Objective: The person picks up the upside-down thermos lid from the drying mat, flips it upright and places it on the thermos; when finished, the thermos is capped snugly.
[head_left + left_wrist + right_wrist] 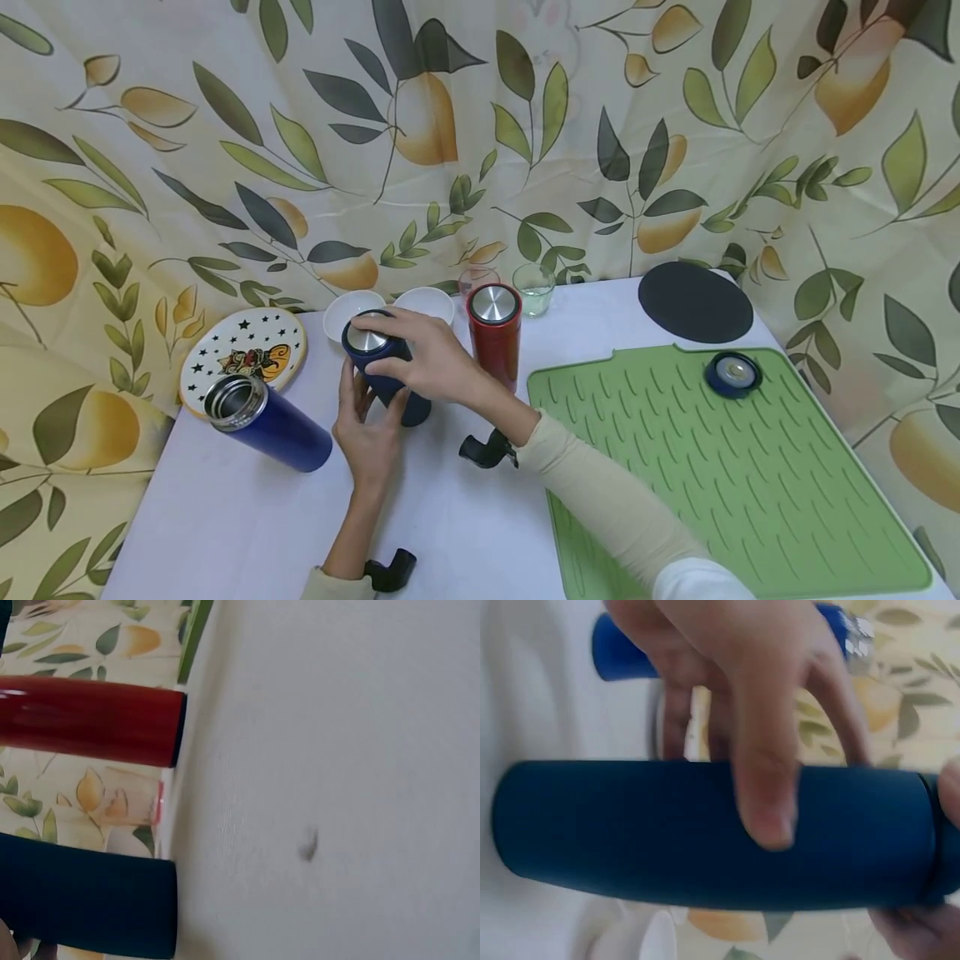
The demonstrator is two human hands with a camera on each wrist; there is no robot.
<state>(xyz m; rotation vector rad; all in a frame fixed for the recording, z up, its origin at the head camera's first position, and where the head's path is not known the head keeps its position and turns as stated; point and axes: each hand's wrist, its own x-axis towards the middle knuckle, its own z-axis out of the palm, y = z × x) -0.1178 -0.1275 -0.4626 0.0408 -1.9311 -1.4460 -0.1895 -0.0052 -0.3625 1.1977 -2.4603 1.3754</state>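
A dark blue vacuum flask [417, 408] stands on the white table in front of me. My left hand [371, 442] grips its body from the near left, and in the right wrist view the thumb [769, 795] lies across the dark blue side. From above, my right hand [435, 358] holds the steel-topped lid [367, 340], which sits on the flask's mouth. To the left, a brighter blue flask [288, 433] is uncapped, its steel mouth showing. A red flask [495, 350] with its lid on stands just right of my hands.
White bowls [424, 305] and a green-tinted glass [534, 292] stand behind the flasks. A round star-patterned board [202, 362] lies at the left. A loose blue lid [733, 375] rests on the green mat [675, 450] at the right, with a black disc [696, 302] behind it.
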